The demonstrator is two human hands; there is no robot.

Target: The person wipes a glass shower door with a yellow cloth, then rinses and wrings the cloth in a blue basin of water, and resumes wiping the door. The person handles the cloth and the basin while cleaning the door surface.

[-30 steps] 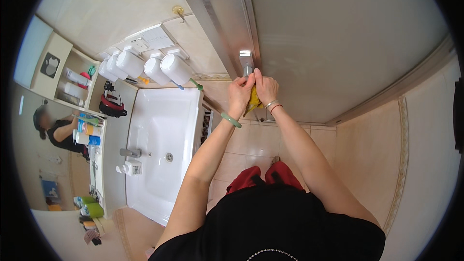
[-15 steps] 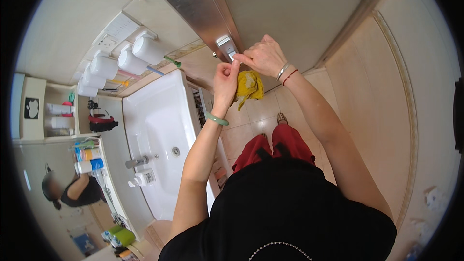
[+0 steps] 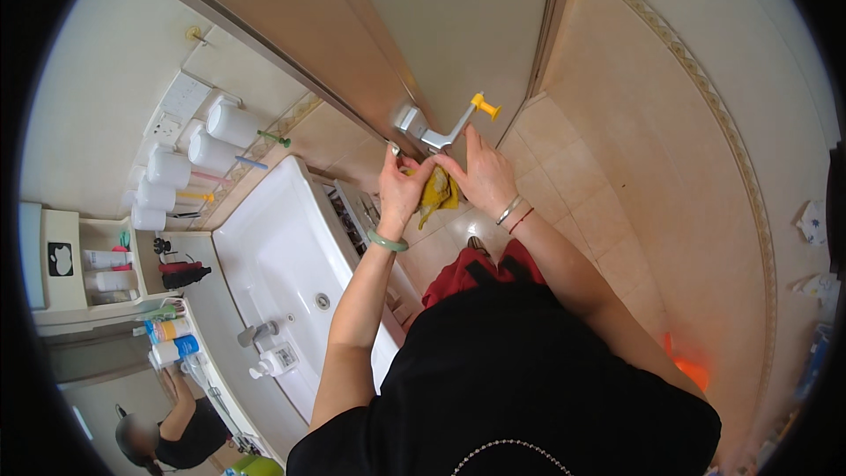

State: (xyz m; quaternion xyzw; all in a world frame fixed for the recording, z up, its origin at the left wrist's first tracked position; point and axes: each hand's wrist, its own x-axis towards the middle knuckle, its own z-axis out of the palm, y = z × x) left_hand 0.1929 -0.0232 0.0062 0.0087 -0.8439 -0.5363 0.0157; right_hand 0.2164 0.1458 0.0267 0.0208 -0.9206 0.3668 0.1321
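Observation:
My left hand (image 3: pixel 400 192), with a green bangle at the wrist, is closed on a crumpled yellow cloth (image 3: pixel 436 197) hanging below its fingers. Beside it my right hand (image 3: pixel 486 178) has its fingers stretched out and its thumb touching the top of the cloth near the left thumb. Just above both hands, a silver door handle (image 3: pixel 436 139) sticks out from its plate (image 3: pixel 409 120) on the brown door frame. A yellow knob-shaped piece (image 3: pixel 484 107) sits at the handle's free end, close to my right fingertips.
To the left is a white washbasin (image 3: pixel 278 247) with a tap (image 3: pixel 258 333) and a soap bottle (image 3: pixel 275 360). Several white cups (image 3: pixel 211 150) with toothbrushes hang on the wall. Toiletries (image 3: pixel 174 339) stand on a mirror shelf. Tiled floor (image 3: pixel 573 167) lies ahead; an orange glow (image 3: pixel 690 370) shows at right.
My right hand has come down from the door latch and its fingers have spread. The handle and its yellow end now show. My view has shifted and turned, and the cloth is lower.

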